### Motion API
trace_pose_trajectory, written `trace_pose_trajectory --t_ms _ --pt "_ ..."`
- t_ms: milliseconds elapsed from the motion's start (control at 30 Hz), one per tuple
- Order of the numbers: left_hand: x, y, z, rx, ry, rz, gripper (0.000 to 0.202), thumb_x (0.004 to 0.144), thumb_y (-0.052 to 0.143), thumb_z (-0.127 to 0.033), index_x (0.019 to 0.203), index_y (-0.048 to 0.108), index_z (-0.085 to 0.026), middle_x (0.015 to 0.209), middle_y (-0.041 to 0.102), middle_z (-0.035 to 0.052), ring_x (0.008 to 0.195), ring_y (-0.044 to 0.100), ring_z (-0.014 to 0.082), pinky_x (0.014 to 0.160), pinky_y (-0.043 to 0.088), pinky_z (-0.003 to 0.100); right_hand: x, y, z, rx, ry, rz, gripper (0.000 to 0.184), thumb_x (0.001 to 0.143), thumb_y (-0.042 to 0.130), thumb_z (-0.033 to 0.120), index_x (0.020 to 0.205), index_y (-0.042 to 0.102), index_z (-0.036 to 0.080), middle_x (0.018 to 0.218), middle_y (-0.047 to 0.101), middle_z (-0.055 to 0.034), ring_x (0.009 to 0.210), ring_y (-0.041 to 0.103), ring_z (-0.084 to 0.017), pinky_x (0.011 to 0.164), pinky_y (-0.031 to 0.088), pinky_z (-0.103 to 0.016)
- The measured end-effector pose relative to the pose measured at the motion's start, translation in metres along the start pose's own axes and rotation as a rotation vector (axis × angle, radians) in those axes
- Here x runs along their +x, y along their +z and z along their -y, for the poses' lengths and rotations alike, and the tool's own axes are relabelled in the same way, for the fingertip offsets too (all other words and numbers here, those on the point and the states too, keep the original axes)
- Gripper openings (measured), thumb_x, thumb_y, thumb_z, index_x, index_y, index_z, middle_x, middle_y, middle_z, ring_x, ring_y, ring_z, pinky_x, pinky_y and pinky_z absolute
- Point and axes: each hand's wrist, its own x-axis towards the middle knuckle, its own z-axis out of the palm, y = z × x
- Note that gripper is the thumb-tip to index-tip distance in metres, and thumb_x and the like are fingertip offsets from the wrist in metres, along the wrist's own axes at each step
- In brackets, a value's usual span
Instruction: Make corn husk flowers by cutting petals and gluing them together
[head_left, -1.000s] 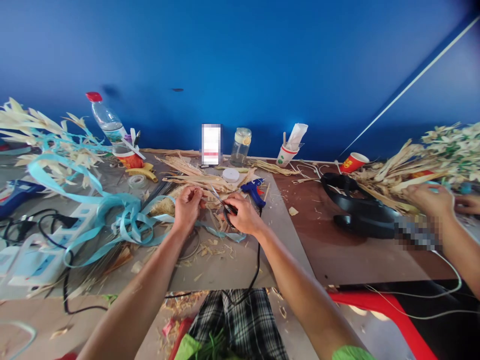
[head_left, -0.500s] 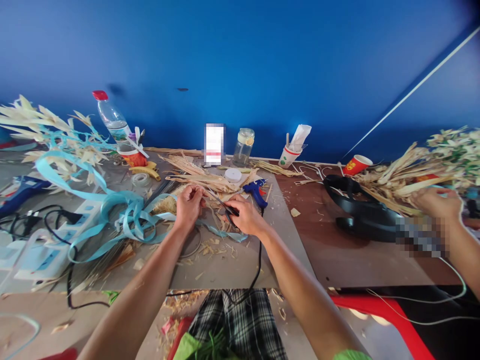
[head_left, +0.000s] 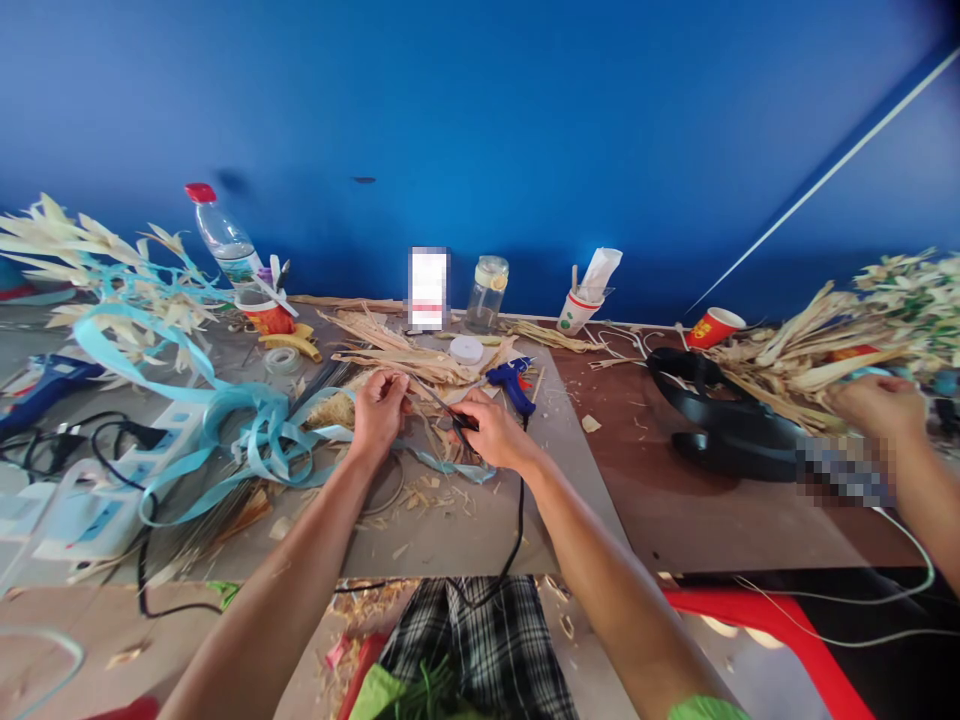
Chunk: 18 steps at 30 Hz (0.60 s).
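Black-handled scissors (head_left: 463, 421) are gripped in my right hand (head_left: 491, 428), their blades pointing up and left toward my other hand. My left hand (head_left: 380, 410) is closed in a pinch at the blade tips; what its fingers hold is too small to make out. Dried husk strips (head_left: 409, 355) lie just behind both hands. Light-blue ribbon (head_left: 259, 430) sits in loops left of my left hand, and a length of it runs under my wrists. A blue glue gun (head_left: 514, 385) rests right behind my right hand.
A white power strip (head_left: 112, 500) with black cords lies at left. Along the wall stand a water bottle (head_left: 225, 235), a lit phone (head_left: 429, 290), a glass jar (head_left: 487, 295) and paper cups (head_left: 577, 312). At right are a black headband-like device (head_left: 727, 430) and another person's hand (head_left: 881, 405).
My hands and the scissors stay in nearly the same place. The other person's hand at right has shifted slightly.
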Motion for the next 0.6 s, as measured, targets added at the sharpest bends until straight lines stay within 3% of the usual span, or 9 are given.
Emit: trace_pose_trajectory --t_ms 400,600 --pt "-0.0042 0.0019 -0.009 -0.004 -0.06 0.008 0.02 0.077 0.058 -0.037 0.076 0.057 -0.017 0.047 0.051 -0.004 0.034 0.038 0.0078 0.035 0.027 0.019 -0.0004 -0.0022 0.0027 0.029 0.023 0.018 0.014 0.076 0.067 0.019 0.089 0.069 0.016 0.084 0.053 -0.0021 0.076 0.051 -0.012 0.07 0.04 -0.024" --pt "-0.0029 0.0014 -0.0086 -0.061 -0.076 -0.022 0.02 0.076 0.061 -0.037 0.074 0.056 -0.017 0.048 0.051 -0.0045 0.036 0.039 0.0071 0.036 0.027 0.019 0.0023 -0.0045 0.004 0.204 0.122 -0.013 0.018 0.072 0.07 0.026 0.085 0.067 0.014 0.084 0.053 -0.0023 0.07 0.051 -0.011 0.064 0.041 -0.023"
